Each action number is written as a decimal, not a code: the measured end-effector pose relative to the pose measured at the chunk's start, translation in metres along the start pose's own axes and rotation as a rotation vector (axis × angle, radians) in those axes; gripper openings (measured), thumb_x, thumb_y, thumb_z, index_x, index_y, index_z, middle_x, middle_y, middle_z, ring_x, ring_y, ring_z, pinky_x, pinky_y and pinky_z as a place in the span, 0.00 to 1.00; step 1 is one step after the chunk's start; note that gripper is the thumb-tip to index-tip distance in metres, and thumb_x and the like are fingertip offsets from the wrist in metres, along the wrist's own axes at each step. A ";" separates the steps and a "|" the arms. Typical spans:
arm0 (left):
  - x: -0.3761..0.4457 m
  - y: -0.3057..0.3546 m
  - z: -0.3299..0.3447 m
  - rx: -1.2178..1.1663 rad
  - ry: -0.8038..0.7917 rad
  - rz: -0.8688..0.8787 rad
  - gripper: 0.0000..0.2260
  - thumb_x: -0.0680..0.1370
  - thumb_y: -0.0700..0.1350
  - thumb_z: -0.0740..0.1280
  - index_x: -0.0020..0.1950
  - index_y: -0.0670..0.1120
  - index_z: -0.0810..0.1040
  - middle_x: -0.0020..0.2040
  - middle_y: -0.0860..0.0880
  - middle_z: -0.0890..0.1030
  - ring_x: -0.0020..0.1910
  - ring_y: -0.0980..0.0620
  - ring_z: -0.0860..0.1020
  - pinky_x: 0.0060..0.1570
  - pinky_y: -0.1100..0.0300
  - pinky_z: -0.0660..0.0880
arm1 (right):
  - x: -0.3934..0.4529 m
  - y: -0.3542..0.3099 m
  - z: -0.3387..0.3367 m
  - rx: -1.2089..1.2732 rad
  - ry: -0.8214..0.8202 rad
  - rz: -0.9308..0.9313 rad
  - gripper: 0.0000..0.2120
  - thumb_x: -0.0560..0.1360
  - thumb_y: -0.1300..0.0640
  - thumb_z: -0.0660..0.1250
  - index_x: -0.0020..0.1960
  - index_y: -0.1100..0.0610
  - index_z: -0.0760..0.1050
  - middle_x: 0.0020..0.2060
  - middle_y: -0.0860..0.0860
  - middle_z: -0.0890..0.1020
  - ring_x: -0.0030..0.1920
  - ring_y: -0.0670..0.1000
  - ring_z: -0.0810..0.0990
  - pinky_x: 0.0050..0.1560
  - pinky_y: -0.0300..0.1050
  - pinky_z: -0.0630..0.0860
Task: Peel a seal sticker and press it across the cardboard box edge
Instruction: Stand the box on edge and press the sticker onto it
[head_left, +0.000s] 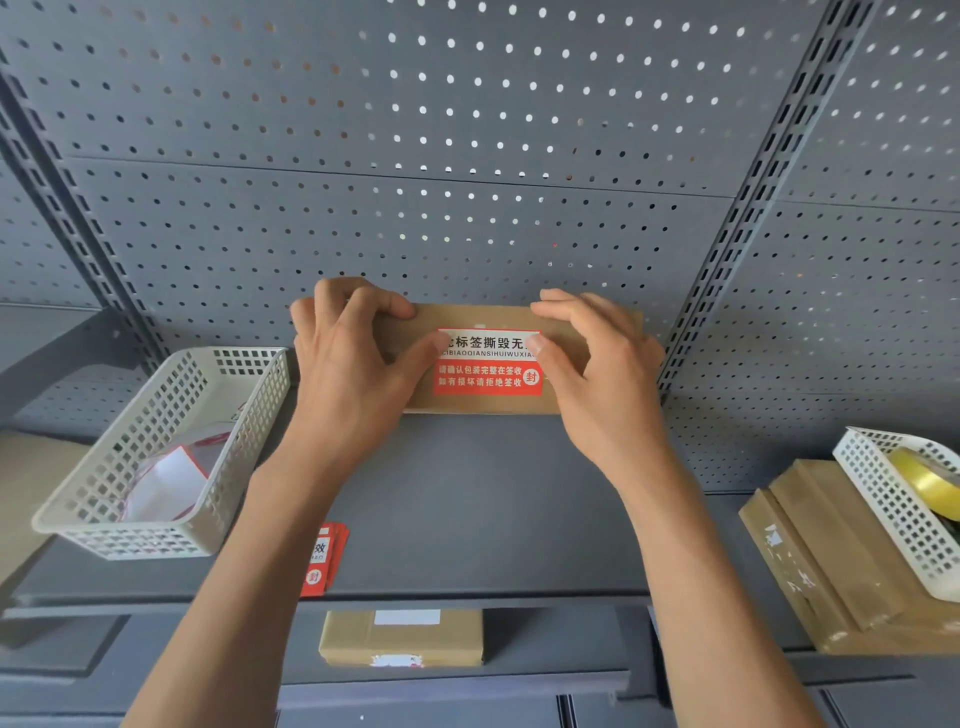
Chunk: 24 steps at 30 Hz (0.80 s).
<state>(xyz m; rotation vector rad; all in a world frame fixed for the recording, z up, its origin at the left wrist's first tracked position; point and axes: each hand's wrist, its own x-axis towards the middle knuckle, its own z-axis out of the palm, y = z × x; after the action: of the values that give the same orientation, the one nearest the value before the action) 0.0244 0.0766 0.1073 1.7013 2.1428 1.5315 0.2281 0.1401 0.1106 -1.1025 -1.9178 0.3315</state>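
A flat brown cardboard box (470, 318) stands on edge on the grey shelf, against the pegboard. A red and white seal sticker (487, 370) with printed characters lies on its front face. My left hand (348, 358) holds the box's left end, its thumb pressing on the sticker's left edge. My right hand (592, 364) holds the box's right end, its thumb pressing on the sticker's right edge. The fingers of both hands curl over the box's top edge.
A white mesh basket (161, 452) with sticker backing papers sits at left. A small stack of red seal stickers (323, 558) lies near the shelf's front edge. Cardboard boxes (831, 561) and a basket with yellow tape (924, 483) stand at right. Another box (402, 638) rests on the lower shelf.
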 end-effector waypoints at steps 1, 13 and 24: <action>-0.001 -0.002 -0.002 -0.015 -0.018 0.016 0.15 0.73 0.57 0.75 0.54 0.55 0.76 0.59 0.54 0.68 0.62 0.49 0.63 0.66 0.47 0.68 | -0.001 0.001 -0.002 -0.006 -0.025 -0.015 0.11 0.79 0.51 0.67 0.61 0.44 0.77 0.67 0.38 0.76 0.68 0.38 0.68 0.72 0.65 0.57; -0.005 -0.017 -0.011 -0.057 -0.138 0.089 0.28 0.62 0.68 0.73 0.57 0.57 0.75 0.60 0.56 0.69 0.60 0.54 0.63 0.65 0.51 0.69 | -0.004 0.010 -0.032 -0.007 -0.377 -0.087 0.30 0.75 0.55 0.73 0.73 0.38 0.68 0.76 0.32 0.62 0.77 0.33 0.51 0.78 0.63 0.44; -0.015 -0.003 -0.001 0.121 -0.048 0.102 0.43 0.58 0.78 0.68 0.61 0.49 0.72 0.61 0.51 0.68 0.62 0.49 0.64 0.63 0.48 0.69 | -0.013 -0.006 -0.010 -0.094 -0.155 -0.083 0.35 0.64 0.31 0.70 0.67 0.40 0.69 0.74 0.34 0.66 0.76 0.39 0.58 0.75 0.63 0.56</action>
<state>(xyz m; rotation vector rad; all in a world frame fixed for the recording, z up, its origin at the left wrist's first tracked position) 0.0283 0.0650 0.0978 1.8922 2.1993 1.3930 0.2351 0.1243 0.1129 -1.0810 -2.1287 0.2911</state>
